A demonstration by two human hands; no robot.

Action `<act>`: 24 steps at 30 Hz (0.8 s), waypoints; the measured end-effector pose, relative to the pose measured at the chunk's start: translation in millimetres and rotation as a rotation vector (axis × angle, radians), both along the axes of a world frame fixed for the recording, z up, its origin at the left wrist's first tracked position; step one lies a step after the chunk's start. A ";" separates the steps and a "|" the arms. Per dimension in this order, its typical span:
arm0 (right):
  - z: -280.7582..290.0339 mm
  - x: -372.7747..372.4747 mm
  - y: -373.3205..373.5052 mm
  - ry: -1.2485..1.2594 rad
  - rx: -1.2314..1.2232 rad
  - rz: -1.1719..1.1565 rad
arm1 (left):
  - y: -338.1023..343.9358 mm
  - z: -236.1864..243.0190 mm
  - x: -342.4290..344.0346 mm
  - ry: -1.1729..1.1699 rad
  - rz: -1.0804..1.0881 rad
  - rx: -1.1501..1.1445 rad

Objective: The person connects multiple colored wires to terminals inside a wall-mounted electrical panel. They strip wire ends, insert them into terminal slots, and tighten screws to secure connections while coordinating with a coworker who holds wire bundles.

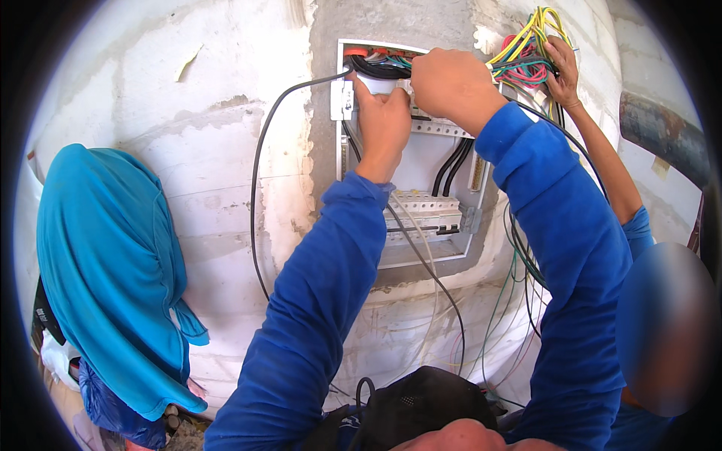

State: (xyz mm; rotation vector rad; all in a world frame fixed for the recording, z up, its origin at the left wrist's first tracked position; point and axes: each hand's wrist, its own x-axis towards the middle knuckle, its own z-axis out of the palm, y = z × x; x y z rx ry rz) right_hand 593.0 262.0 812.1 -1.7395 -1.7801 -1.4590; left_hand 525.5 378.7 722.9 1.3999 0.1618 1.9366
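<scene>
My left hand [380, 124] is at the upper left of an open white wall-mounted electrical box [400, 171], its index finger reaching up beside black cables [372, 69] and the other fingers curled. My right hand [451, 83] is closed at the box's top edge, near the cable bundle; what either hand holds is hidden. Rows of white terminal rails or breakers [421, 203] sit inside the box, with two thick black cables [451, 165] between them. Coloured wires [523, 56] bunch outside the upper right corner, where a co-worker's hand [564, 79] grips them.
The co-worker [635, 225] stands close at my right. A turquoise cloth [109, 274] hangs at the left over other items, including a blue plastic bag [113, 406]. A dark pipe [662, 139] runs along the wall at right. Loose cables dangle below the box; a black bag [421, 391] is below me.
</scene>
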 end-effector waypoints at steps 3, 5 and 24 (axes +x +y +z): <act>0.4 1.9 -0.4 -0.005 0.021 0.006 | 0.9 -0.4 0.6 -0.008 0.016 0.027; 1.4 3.0 -0.6 0.046 0.009 -0.008 | 1.4 -1.2 0.1 -0.005 0.017 0.028; 1.7 -5.4 13.8 -0.112 0.086 0.047 | 0.2 -6.1 -1.8 0.137 0.298 0.059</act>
